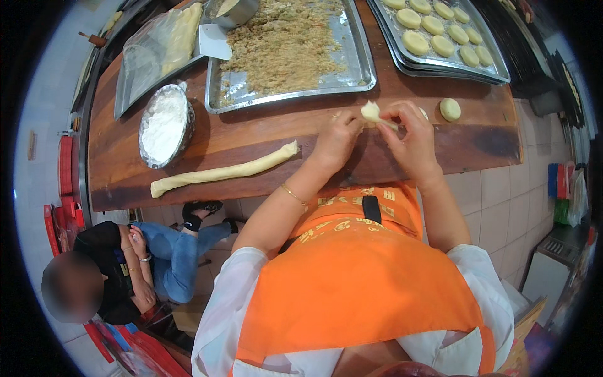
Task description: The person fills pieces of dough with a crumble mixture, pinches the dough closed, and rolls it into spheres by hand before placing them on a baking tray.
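Note:
Over the table's near edge, my hands meet at a small torn piece of pale dough. My right hand pinches it between thumb and fingers. The closed fingers of my left hand grip its left side; their tips are partly hidden. A long dough rope lies on the wood to the left of my hands. To the right rests a round dough ball; another pale piece shows only in part behind my right hand.
On the wooden table are a bowl of flour, a tray of crumbly filling with a white scraper, a plastic-covered dough tray, and stacked trays of dough rounds. A person sits at the lower left.

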A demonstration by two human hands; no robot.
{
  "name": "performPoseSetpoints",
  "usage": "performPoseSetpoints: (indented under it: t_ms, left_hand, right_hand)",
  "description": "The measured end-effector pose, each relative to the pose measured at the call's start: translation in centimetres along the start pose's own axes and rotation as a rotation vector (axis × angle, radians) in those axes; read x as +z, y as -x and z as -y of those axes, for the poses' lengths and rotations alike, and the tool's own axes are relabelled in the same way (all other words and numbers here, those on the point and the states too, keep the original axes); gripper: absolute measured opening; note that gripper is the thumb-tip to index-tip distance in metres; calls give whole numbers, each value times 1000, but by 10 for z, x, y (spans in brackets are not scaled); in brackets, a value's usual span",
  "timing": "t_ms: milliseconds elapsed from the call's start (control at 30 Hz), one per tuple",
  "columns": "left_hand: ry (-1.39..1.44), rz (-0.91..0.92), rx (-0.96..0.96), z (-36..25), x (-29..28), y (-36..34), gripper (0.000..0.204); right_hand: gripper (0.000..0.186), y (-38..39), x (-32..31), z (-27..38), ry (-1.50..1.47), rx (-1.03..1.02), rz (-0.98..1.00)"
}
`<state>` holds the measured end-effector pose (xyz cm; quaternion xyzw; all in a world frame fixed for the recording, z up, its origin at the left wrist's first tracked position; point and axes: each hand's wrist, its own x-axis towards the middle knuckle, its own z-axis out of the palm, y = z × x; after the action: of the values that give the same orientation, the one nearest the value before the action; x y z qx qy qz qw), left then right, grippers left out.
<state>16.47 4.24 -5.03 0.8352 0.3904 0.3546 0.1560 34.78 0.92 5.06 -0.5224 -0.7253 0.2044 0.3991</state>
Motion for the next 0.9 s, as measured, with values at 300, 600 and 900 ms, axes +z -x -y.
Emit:
performPoseSetpoints:
  t_ms: [300,600,900]
  left_hand:
    - [35,-156,-390,-23,-83,31,23]
    - [-228,-76,72,-16,-25,33,25]
    - [-197,-154,-331,-11,-91,73,35]
  right_hand:
    - [42,44,59,-32,81,-328,212]
    - [19,6,35,-22,-19,-148,-62]
    - [10,17,61,-2,-150,36,149]
